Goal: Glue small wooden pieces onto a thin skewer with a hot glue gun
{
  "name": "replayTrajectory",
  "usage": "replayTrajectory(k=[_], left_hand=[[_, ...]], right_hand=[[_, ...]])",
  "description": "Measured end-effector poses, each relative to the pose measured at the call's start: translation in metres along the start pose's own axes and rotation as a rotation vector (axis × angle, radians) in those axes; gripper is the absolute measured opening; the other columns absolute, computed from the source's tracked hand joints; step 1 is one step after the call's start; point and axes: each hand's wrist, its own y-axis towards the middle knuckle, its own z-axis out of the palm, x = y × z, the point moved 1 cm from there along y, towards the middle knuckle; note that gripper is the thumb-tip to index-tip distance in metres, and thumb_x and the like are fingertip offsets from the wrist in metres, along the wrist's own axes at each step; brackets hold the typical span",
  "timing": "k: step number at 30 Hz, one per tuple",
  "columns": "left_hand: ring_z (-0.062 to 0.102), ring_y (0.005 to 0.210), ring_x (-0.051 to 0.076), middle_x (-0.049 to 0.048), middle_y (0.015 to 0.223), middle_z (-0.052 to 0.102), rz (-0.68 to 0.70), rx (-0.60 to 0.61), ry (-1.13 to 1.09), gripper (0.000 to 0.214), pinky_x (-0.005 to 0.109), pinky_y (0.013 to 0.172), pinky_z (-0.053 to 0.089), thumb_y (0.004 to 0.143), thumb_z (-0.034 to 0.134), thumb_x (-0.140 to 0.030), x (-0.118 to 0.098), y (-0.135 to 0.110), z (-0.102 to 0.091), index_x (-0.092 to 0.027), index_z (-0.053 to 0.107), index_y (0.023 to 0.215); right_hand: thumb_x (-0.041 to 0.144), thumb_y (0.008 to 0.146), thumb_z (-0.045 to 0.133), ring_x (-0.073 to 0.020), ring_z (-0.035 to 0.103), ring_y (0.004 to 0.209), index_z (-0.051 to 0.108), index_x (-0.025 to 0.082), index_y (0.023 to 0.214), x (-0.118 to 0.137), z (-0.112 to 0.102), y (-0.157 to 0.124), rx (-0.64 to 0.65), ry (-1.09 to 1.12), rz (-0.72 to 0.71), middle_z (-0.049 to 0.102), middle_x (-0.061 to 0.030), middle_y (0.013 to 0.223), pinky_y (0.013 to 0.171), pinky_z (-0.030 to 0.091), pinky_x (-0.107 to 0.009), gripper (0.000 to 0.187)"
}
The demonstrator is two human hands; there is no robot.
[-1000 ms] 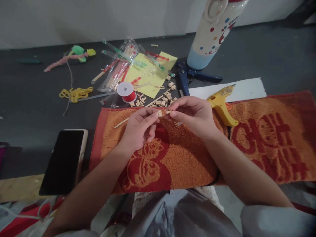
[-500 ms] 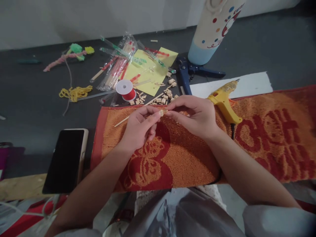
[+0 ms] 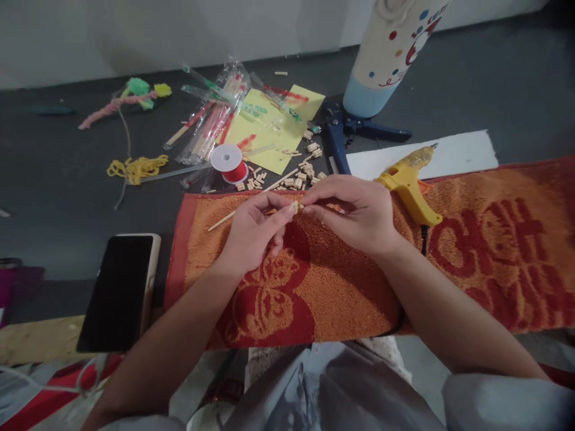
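Between my fingertips is a small cluster of pale wooden stick pieces, partly covered by the fingers. My left hand pinches it from the left with thumb and forefinger. From the right, my right hand pinches at its other end; whether it grips a separate piece cannot be made out. Both hands are just above an orange towel. Just beyond the fingers lies a pile of short cut stick pieces, and a long thin stick runs under my left hand.
A yellow glue gun lies right of my hands by a white board. Blue-handled cutters and a tall bottle stand behind. Left are a red thread spool, bagged chopsticks, yellow yarn and a phone.
The fingers have shifted very slightly around the small wooden cluster, which appears a little turned. Both hands stay in nearly the same place.
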Motion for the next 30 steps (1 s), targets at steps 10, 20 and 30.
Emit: replayTrajectory(k=[10,20,30], left_hand=[[0.039,0.031,0.003,-0.0084,0.051,0.052,-0.01,0.011,0.012,0.021,0.014,0.027,0.032,0.071,0.071,-0.03,0.0019,-0.0007,0.0001,-0.019,0.054,0.076],[0.04,0.031,0.002,-0.0101,0.05,0.049,-0.014,-0.011,0.036,0.027,0.013,0.027,0.03,0.068,0.074,-0.034,0.0016,0.0002,-0.0002,-0.019,0.052,0.074],[0.034,0.031,0.002,-0.0104,0.046,0.045,-0.049,-0.059,-0.065,0.038,0.012,0.027,0.026,0.063,0.076,-0.044,-0.0042,-0.0019,-0.0008,-0.018,0.049,0.072]], right_hand=[[0.01,0.082,0.065,-0.0111,0.067,0.074,0.069,0.015,0.08,-0.0013,0.0011,-0.0005,0.013,-0.046,-0.046,0.073,-0.0034,0.077,0.07,0.054,-0.024,0.008],[0.011,0.085,0.059,-0.0116,0.067,0.074,0.069,0.017,0.078,-0.0039,0.0021,-0.0009,0.025,-0.103,-0.061,0.073,-0.0041,0.077,0.067,0.055,-0.024,0.013],[0.026,0.078,0.068,-0.0154,0.068,0.075,0.071,0.02,0.077,-0.0049,0.0046,0.0031,-0.002,0.064,0.27,0.075,-0.0052,0.08,0.074,0.055,-0.028,0.007]])
